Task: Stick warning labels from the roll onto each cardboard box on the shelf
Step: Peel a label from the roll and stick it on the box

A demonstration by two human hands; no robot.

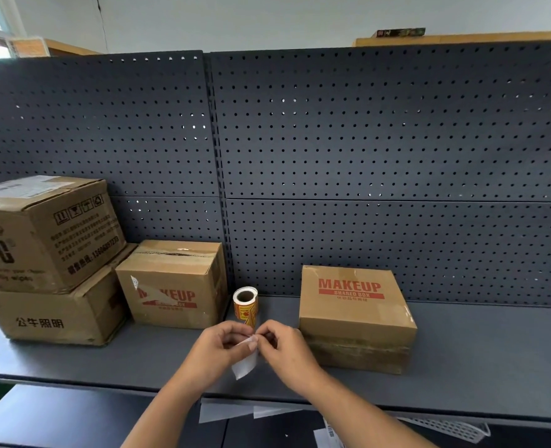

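Both hands meet over the front of the dark shelf (477, 360), the left hand (217, 345) and the right hand (287, 347) each pinching the top edge of a white paper strip (245, 363) that hangs down between them. Just behind them the label roll (245, 305) stands on end between the middle MAKEUP box (174, 286) and the right MAKEUP box (355, 318). At the far left, a printed carton (41, 234) sits stacked on a lower carton (57, 318).
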